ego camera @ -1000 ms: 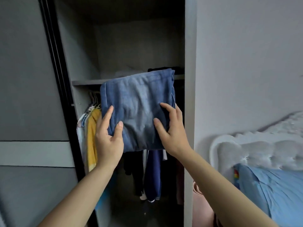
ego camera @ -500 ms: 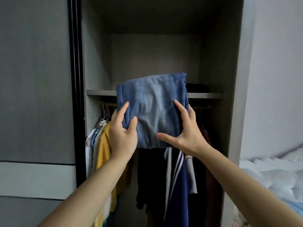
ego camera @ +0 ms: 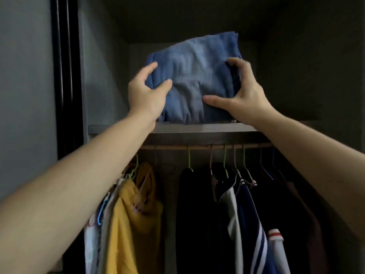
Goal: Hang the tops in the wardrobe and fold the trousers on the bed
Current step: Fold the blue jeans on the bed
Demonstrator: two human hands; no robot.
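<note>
Grey laminate frames the open wardrobe (ego camera: 92,76) you face, its dark interior filling most of the view. Below the shelf (ego camera: 197,127), a rail (ego camera: 197,146) carries a full row of hung tops — a yellow garment (ego camera: 136,210) to the left, dark pieces and a navy jacket with white stripes (ego camera: 250,224) to the right — so the hanging half of the job looks largely done, as far as this view shows. No bed is in sight, so you cannot tell whether more trousers wait there.

Above, the folded blue trousers (ego camera: 195,80) sit on the shelf, their lower edge resting on the board, the bundle leaning back into the compartment. The fold looks complete; what remains for this piece, by the look of it, is to settle it flat and let go.

Your left hand (ego camera: 147,95) is curled around the bundle's left edge, thumb on the front face and fingers wrapped behind — a loose pinch on the cloth. Your right hand (ego camera: 243,95) is spread wide, thumb pressed against the lower front of the fabric and fingers hooked over the right edge, more steadying than clamping. Both forearms reach up from the lower corners of the frame, crossing in front of the hangers without touching them.
</note>
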